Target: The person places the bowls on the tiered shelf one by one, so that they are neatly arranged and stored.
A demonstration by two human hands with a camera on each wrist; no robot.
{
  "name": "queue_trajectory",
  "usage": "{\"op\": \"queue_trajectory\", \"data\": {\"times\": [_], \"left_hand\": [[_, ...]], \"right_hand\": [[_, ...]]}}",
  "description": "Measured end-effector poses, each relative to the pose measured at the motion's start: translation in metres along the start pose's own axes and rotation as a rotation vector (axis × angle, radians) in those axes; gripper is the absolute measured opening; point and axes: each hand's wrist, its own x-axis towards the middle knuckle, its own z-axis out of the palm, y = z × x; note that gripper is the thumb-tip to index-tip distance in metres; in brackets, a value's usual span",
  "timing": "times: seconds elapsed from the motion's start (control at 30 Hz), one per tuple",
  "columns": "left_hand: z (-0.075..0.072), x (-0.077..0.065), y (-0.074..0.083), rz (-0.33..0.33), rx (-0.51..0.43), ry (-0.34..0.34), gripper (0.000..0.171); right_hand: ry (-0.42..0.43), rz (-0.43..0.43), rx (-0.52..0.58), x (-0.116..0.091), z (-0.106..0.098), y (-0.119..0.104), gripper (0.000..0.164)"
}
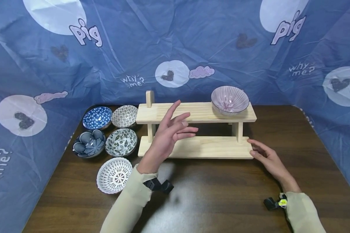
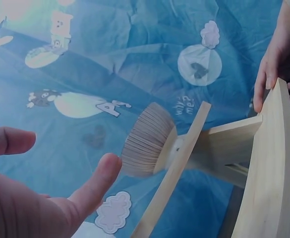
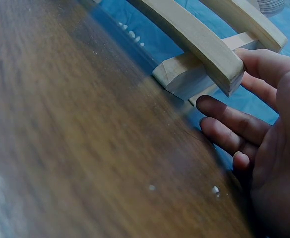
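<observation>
Shelf [image 1: 202, 111] at centre frame carries a striped bowl [image 1: 230, 100] toward its right. Our left hand [image 1: 164, 137] hovers before it, grip released; our right hand's [image 1: 269, 160] loose fingers touch the lower board's [image 1: 210, 147] end. A hard push there could jolt the bowl off; our left sleeve [image 1: 128, 200], dropping, could nudge the white bowl [image 1: 114, 175], lower left.

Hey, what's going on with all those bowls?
Someone is working at a two-level wooden rack on a table. Their right grip touches the right end of the lower shelf. Their left grip is raised by the rack, holding nothing. One striped bowl sits on the top shelf, toward the right. Five other bowls are on the table, to the left.
</observation>
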Motion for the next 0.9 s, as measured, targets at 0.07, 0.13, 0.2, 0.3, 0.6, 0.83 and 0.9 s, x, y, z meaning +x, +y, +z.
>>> {"op": "queue_trajectory", "data": {"times": [0.07,0.13,0.2,0.3,0.6,0.83,0.9], "left_hand": [[-0.003,-0.005,0.002,0.006,0.011,0.007,0.077],[-0.007,-0.011,0.004,0.006,0.017,0.021,0.077],[-0.010,-0.018,0.007,0.002,0.021,0.037,0.077],[-0.016,-0.027,0.010,-0.006,0.033,0.050,0.077],[-0.039,-0.051,0.013,0.007,0.092,0.068,0.077],[-0.063,-0.074,0.016,0.016,0.122,0.106,0.074],[-0.070,-0.081,0.018,0.033,0.108,0.100,0.074]], "right_hand": [[-0.002,0.009,-0.009,0.001,0.001,-0.001,0.047],[-0.005,0.021,-0.015,0.001,0.001,-0.002,0.047],[-0.009,0.033,-0.023,0.001,0.002,-0.003,0.048],[-0.010,0.043,-0.029,0.001,0.002,-0.003,0.048],[0.000,0.016,-0.021,0.000,0.000,-0.002,0.047],[-0.002,0.020,-0.027,-0.001,0.001,-0.001,0.047],[0.002,0.013,-0.029,-0.001,0.001,0.000,0.047]]}}
